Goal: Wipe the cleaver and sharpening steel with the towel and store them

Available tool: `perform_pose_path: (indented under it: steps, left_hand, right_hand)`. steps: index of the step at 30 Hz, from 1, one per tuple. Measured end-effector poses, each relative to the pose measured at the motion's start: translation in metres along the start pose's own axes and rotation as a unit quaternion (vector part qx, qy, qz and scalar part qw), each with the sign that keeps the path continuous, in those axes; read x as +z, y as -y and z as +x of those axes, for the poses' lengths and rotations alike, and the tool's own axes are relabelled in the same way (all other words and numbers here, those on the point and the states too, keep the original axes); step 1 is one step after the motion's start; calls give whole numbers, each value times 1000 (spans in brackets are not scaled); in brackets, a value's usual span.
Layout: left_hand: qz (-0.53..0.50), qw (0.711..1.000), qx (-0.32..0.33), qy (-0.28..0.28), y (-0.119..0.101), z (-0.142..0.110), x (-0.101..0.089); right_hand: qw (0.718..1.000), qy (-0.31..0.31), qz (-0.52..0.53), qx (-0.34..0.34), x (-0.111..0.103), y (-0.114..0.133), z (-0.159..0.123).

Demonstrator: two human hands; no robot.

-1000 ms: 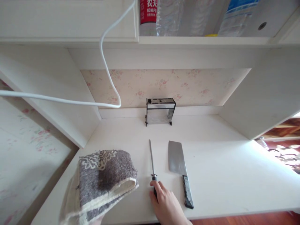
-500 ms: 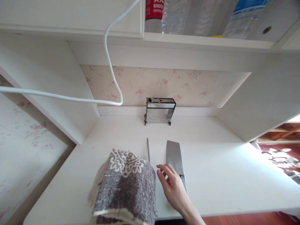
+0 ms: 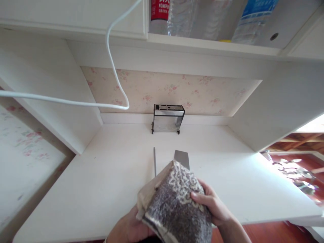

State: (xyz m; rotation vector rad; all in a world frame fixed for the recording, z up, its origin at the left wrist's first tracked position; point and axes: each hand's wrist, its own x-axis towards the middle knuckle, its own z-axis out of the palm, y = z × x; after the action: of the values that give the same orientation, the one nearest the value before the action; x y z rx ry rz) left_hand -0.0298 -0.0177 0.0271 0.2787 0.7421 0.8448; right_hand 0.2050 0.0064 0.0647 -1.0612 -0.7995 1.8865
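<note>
A folded grey-brown towel (image 3: 177,202) with a cream pattern is held up over the front of the white counter by both hands. My left hand (image 3: 134,224) grips its lower left side; those fingers are partly hidden beneath the cloth. On the right edge, my right hand (image 3: 212,204) is closed with the thumb lying on top of the patterned part. Behind the towel lies a cleaver (image 3: 182,158), only the end of its broad blade showing. To its left a thin grey rod (image 3: 155,160) lies on the counter, its near end covered by the towel.
A clear-sided rack with black trim (image 3: 167,119) stands at the back of the counter (image 3: 113,162). Overhead, a shelf holds several plastic bottles (image 3: 181,17). A white cable (image 3: 111,57) hangs across the upper left. Side panels rise left and right.
The towel has moved right and tilted, now covering most of the cleaver. My right hand has gone from open beside it to gripping it, and my left hand has come into sight.
</note>
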Motion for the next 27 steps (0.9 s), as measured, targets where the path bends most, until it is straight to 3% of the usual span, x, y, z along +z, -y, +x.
perform_pose_path:
  steps: [3, 7, 13, 17, 19, 23, 24, 25, 27]
  left_hand:
    - [-17, 992, -93, 84, -7, 5, 9]
    - [2, 999, -20, 41, -24, 9, 10]
    - [58, 994, 54, -71, -41, 15, -14]
    - [80, 988, 83, -104, -50, 21, -29]
    - [84, 986, 94, -106, -55, 26, -35]
    - [99, 983, 107, -109, -64, 34, -41]
    - [106, 982, 111, -111, -66, 37, -42]
    - [112, 980, 115, -113, -67, 39, -43]
    - [126, 978, 125, -112, -71, 45, -45]
  right_hand:
    - [989, -135, 20, -59, -47, 21, -10]
    - [946, -303, 3, -113, -117, 40, -10]
    - [926, -348, -147, -29, -192, 27, -1]
    - [864, -383, -326, -12, -225, 30, 7]
    - [807, -397, -436, -23, -234, 36, 13]
    - [615, -443, -637, -143, -222, 41, 19]
    - [596, -433, -654, -174, -210, 41, 18]
    - [601, -407, -661, -191, -195, 41, 16]
    - [667, -294, -664, -169, -158, 39, 10]
